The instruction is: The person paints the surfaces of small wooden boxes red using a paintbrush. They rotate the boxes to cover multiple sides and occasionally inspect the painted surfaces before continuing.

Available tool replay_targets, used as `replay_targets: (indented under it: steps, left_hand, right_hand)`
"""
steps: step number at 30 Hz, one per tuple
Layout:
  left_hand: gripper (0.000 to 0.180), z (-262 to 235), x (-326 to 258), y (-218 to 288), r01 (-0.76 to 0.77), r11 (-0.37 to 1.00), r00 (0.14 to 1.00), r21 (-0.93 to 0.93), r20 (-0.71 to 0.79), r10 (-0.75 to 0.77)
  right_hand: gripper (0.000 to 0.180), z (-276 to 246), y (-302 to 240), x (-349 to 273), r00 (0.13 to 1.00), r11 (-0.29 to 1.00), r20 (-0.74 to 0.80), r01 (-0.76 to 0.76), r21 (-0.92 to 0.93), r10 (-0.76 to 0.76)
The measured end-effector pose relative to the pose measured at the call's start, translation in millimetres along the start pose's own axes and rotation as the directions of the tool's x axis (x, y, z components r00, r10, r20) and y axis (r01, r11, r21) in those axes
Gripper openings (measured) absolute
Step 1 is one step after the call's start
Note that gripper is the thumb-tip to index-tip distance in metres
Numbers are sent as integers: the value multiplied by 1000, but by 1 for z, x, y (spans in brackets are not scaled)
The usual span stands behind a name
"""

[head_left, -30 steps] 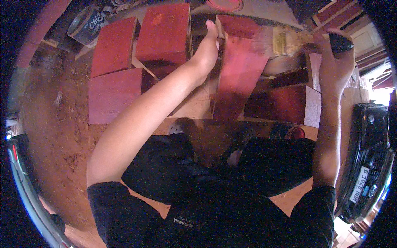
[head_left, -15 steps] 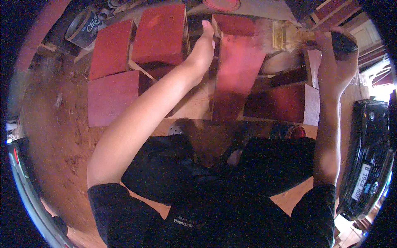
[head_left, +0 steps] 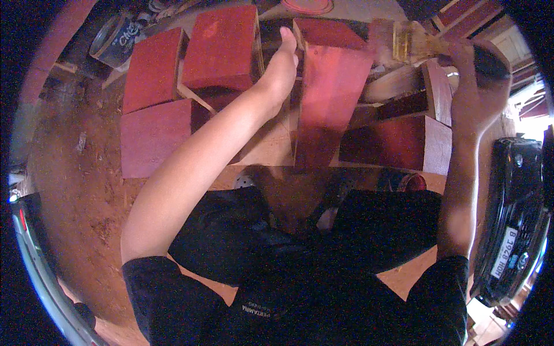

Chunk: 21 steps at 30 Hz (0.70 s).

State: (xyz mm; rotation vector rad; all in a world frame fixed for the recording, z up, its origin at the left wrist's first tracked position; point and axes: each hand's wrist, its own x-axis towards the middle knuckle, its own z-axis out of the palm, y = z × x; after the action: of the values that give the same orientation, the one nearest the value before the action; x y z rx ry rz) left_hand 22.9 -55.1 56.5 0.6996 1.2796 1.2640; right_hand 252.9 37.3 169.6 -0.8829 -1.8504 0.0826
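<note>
My left hand (head_left: 281, 72) grips the left edge of a red-stained wooden board (head_left: 329, 104) that stands tilted in front of me. My right hand (head_left: 473, 95) is closed on the dark handle of a wide paintbrush (head_left: 412, 43); its pale bristles point left, above the board's top right corner. Whether the bristles touch the wood I cannot tell.
Red-stained wooden boxes lie around: three at the left (head_left: 156, 135), (head_left: 153, 69), (head_left: 222, 49), one at the right (head_left: 398, 144). A dark can (head_left: 115, 37) sits far left, a round red lid (head_left: 306, 6) at the top. A black vehicle (head_left: 513, 219) stands at right. Reddish dirt ground (head_left: 75, 190) spreads left.
The view has drifted a little. The brush has shifted slightly left and up near the board's top edge. My left hand keeps its hold on the board.
</note>
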Motion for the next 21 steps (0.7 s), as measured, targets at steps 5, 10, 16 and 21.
replay_targets:
  steps: [5,10,16,21]
  left_hand:
    - [81,10,-9,-5,-87,996,996,-25,14,87]
    - [74,20,-12,-6,-29,999,990,16,-140,31]
    - [66,22,-14,-5,-44,997,980,70,-193,57]
    - [64,24,-8,-4,-96,994,974,58,-201,106]
  right_hand:
    - [29,-29,-12,-6,943,902,319,-53,429,-96]
    - [22,-14,-23,-49,479,905,811,-73,419,-336]
    - [29,37,-31,-120,88,909,910,-65,412,-406]
    - [37,54,-20,-154,-70,883,892,125,452,-446]
